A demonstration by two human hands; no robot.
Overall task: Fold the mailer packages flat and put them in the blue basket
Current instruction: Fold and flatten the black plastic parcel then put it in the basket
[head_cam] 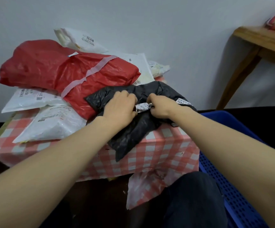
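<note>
While both hands (pixel 119 105) grip, black mailer (pixel 130 135) lies diagonally.

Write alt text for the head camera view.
Both hands, left hand and right hand, grip a crumpled black mailer on a red-checked table. Red mailer and white mailers are piled behind; blue basket sits at right.

Black mailer (pixel 130 129), red mailer (pixel 54 66), red-checked tablecloth (pixel 163 155), blue basket (pixel 232 186)

A crumpled black mailer (pixel 133 129) is lying on the checkered tabletop — blue basket (pixel 232 186) sitting just right.
</note>
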